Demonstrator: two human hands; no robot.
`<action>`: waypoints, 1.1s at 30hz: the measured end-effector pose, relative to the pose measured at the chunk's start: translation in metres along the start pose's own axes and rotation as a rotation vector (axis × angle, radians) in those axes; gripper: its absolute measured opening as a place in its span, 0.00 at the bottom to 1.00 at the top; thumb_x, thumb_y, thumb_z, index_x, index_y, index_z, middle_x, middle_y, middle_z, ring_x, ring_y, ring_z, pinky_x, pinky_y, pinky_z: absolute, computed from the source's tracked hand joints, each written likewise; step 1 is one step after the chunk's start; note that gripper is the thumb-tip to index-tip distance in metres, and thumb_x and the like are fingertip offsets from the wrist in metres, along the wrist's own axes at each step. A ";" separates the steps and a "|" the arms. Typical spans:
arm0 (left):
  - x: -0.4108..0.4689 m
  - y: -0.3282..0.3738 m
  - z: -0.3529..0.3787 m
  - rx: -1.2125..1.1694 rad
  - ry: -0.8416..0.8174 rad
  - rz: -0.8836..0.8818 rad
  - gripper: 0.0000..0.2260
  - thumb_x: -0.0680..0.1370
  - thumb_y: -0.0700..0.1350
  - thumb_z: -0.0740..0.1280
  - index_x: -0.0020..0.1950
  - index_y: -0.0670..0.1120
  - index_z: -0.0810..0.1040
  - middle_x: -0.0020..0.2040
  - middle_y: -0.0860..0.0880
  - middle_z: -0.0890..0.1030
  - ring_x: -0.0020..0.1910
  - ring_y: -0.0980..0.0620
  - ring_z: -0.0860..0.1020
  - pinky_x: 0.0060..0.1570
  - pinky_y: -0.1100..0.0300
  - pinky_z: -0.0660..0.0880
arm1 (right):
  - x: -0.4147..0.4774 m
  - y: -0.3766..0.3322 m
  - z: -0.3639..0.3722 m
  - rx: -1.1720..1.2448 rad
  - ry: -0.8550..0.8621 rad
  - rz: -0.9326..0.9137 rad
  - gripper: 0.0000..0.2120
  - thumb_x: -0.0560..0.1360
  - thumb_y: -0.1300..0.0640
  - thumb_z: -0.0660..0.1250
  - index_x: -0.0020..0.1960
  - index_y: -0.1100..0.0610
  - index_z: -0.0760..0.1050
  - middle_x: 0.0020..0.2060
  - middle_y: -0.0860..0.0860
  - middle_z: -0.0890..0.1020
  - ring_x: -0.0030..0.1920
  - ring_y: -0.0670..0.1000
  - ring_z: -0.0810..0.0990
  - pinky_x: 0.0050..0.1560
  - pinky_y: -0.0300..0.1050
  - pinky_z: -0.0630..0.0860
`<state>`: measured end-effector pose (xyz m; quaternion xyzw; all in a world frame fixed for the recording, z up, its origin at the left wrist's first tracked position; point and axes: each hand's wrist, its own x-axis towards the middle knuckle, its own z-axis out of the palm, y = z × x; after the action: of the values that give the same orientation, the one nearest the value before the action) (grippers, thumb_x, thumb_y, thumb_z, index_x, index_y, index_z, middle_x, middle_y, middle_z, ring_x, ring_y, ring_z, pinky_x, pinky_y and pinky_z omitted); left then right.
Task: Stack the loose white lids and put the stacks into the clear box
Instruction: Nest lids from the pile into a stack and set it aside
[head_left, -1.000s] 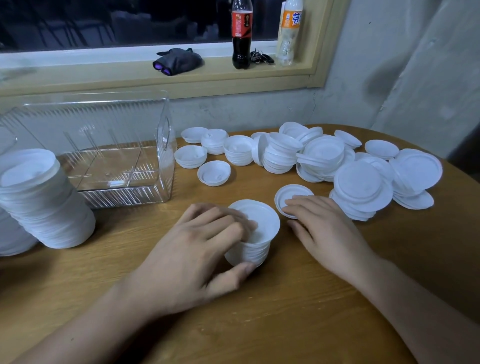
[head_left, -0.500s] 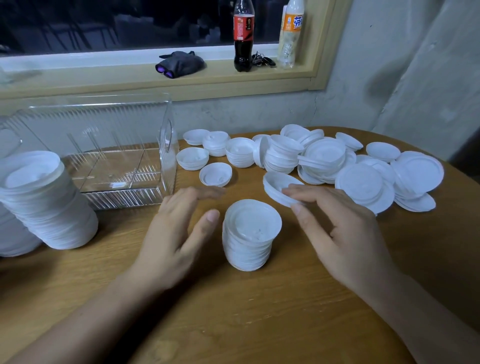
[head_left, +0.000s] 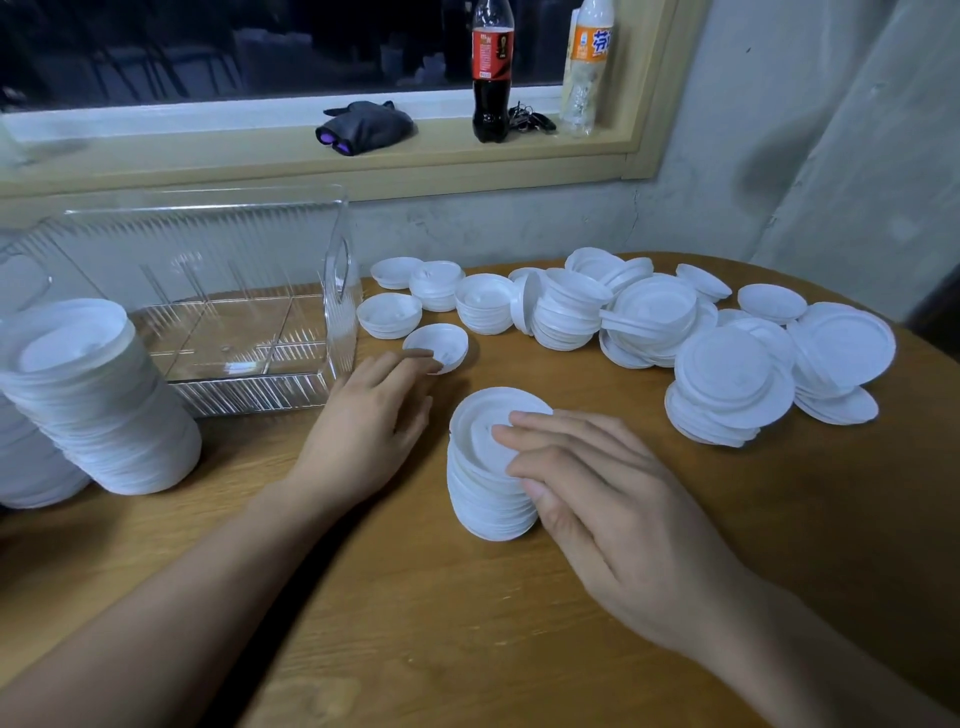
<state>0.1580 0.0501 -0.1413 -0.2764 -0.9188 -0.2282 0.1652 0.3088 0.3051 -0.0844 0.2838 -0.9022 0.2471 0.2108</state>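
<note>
Since half a second ago the right hand (head_left: 613, 499) has come down onto the short stack of lids (head_left: 488, 483), and the lid it carried then now sits on top; the left hand (head_left: 363, 426) has left the stack's side and reached toward the far edge. Stack stands upright at mid-table, leaning slightly. Right fingers (head_left: 550, 431) lie nearly straight and close together across the top lid, thumb against the stack's near right side. Left fingers are extended and slightly spread; their tips touch the near rim of a single lid (head_left: 441, 343) lying dish-up just beside the clear box (head_left: 249, 384). Index finger is blurred, so whether it hooks the rim cannot be told. Box sits at the table's far left, near the wall. Loose white lids (head_left: 727, 374), some in low piles, spread along the far edge to the right edge. Tall leaning lid stack (head_left: 98, 405) at the left edge. Table (head_left: 415, 623) is round-edged wood. On the windowsill (head_left: 208, 156) behind: dark pouch (head_left: 366, 127), cola bottle (head_left: 491, 73), keys (head_left: 530, 119), orange-labelled bottle (head_left: 587, 67).
</note>
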 end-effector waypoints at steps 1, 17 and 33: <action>0.003 -0.001 0.002 0.026 0.004 0.006 0.16 0.83 0.45 0.70 0.71 0.50 0.78 0.73 0.55 0.78 0.69 0.46 0.78 0.61 0.39 0.79 | 0.000 0.000 0.002 -0.021 -0.006 -0.011 0.06 0.84 0.64 0.67 0.57 0.59 0.82 0.68 0.49 0.83 0.75 0.49 0.76 0.75 0.54 0.71; 0.017 0.009 -0.001 0.054 0.142 0.066 0.08 0.80 0.41 0.77 0.59 0.47 0.85 0.51 0.50 0.85 0.49 0.43 0.83 0.46 0.49 0.79 | -0.014 0.010 -0.005 -0.002 0.111 0.091 0.19 0.84 0.59 0.68 0.74 0.61 0.77 0.78 0.49 0.74 0.82 0.50 0.68 0.76 0.58 0.71; -0.022 0.088 -0.078 -0.266 0.066 0.391 0.05 0.84 0.40 0.71 0.57 0.45 0.86 0.58 0.54 0.83 0.57 0.49 0.83 0.50 0.41 0.76 | -0.030 0.035 0.005 0.124 0.121 0.343 0.20 0.88 0.51 0.62 0.78 0.52 0.71 0.78 0.39 0.71 0.80 0.44 0.68 0.79 0.49 0.69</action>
<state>0.2412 0.0663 -0.0562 -0.4608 -0.8038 -0.3196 0.1984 0.3083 0.3397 -0.1155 0.1229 -0.9061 0.3512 0.2014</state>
